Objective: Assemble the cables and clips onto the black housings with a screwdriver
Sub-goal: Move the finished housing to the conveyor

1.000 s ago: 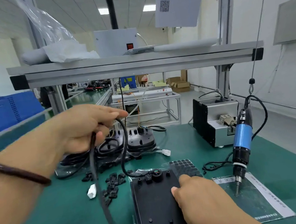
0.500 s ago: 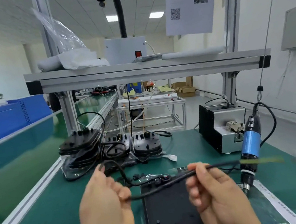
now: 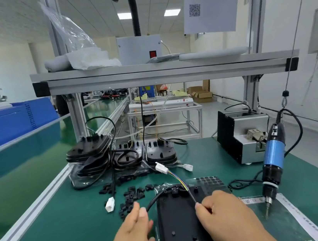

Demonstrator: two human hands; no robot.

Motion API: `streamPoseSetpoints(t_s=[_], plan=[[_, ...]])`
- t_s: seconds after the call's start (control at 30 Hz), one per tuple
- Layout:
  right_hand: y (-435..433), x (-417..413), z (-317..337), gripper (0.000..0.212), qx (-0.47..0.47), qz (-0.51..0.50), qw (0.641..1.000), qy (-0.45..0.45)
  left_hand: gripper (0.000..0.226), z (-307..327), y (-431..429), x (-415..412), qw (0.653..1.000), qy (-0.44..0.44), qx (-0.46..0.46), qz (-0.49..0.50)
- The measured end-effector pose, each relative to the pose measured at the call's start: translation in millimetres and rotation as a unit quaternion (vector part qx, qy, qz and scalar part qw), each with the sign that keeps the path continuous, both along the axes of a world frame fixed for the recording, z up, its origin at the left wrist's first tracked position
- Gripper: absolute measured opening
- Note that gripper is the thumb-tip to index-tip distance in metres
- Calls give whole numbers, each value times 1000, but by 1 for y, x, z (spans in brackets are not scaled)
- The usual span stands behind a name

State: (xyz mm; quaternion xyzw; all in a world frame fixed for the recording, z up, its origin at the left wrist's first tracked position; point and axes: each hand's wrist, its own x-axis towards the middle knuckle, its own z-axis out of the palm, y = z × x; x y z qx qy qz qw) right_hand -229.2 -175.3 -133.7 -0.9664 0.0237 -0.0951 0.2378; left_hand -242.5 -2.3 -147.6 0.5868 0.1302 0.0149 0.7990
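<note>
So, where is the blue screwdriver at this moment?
In the head view, the blue screwdriver hangs at the right of the green table, in front of the grey machine, its tip down over the printed sheet.

A green surface (image 3: 58, 234) carries a silver-and-black machine (image 3: 243, 135) at its far right. Above spans an aluminium shelf (image 3: 168, 72) bearing a grey box (image 3: 138, 49) with a red switch and crumpled white wrapping (image 3: 89, 58). A printed sheet (image 3: 211, 2) with a QR code hangs overhead. A blue crate (image 3: 6, 122) stands far left.
</note>
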Motion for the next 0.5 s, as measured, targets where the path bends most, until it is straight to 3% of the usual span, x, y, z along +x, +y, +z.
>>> streamPoseSetpoints(t_s=[0.07,0.2,0.27,0.37,0.5], plan=[[-1,2,-4,43,19,-4,1000,-1,39,2,-7,3,999,22,-31,-9],[-3,2,-9,14,75,-18,997,-27,21,4,-11,6,996,54,-65,0],[-4,2,-12,25,91,-21,995,-39,22,0,-11,6,999,51,-10,0],[-4,0,-12,21,96,-14,994,-45,35,-12,-13,6,991,33,122,-47],[-1,0,-13,22,108,-21,992,-67,38,2,-12,-9,986,9,161,-30]])
